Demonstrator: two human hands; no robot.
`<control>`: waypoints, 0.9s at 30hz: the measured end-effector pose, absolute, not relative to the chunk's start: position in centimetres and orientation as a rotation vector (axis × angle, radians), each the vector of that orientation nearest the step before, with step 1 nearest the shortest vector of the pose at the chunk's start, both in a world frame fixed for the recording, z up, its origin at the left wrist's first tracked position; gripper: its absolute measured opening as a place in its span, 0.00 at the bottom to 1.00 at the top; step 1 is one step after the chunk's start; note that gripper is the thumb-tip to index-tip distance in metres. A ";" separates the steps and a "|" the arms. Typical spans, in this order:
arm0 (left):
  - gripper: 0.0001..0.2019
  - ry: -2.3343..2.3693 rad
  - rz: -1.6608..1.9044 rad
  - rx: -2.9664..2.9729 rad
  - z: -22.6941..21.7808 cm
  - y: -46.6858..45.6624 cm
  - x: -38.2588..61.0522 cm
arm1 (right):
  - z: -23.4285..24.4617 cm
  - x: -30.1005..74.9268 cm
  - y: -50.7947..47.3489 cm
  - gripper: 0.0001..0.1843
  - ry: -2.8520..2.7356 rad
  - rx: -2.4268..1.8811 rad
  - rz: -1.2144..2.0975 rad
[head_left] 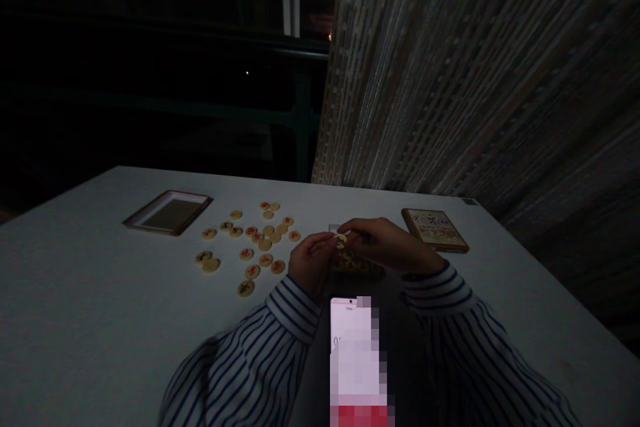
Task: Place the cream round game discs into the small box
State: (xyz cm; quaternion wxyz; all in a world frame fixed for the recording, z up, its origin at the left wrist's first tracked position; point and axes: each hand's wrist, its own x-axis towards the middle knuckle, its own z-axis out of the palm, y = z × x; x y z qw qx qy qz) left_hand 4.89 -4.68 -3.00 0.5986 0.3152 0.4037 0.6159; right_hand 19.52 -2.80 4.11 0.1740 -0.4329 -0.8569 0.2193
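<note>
A round xiangqi piece [341,241] with a black character is pinched between the fingertips of my left hand [311,259] and my right hand [383,240]. Both hands are closed on it, its marked face turned up towards me. Right below them is a box [356,273] with several more pieces inside, partly hidden by my hands and in shadow. To the left, loose xiangqi pieces [265,259] lie scattered over the white table, some with red characters, some black, some blank side up. The nearest loose piece [245,288] shows a black character.
An open tray-like box part [173,212] lies at the table's far left. A box lid [435,228] with printed characters rests at the right. A lit phone [345,347] is between my forearms. Behind the white table [150,307] hangs a string curtain [400,80].
</note>
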 end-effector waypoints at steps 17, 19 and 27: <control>0.09 1.069 1.473 0.841 -2.7 -4.6 4.7 | 3.8 18.8 -2.7 0.13 -2.620 -1.171 0.163; 0.09 1.079 1.464 0.838 -2.7 -4.7 4.7 | 3.8 18.7 -2.7 0.13 -2.638 -1.160 0.117; 0.10 1.046 1.467 0.793 -2.7 -4.6 4.8 | 4.0 19.3 -2.5 0.13 -2.620 -1.251 0.109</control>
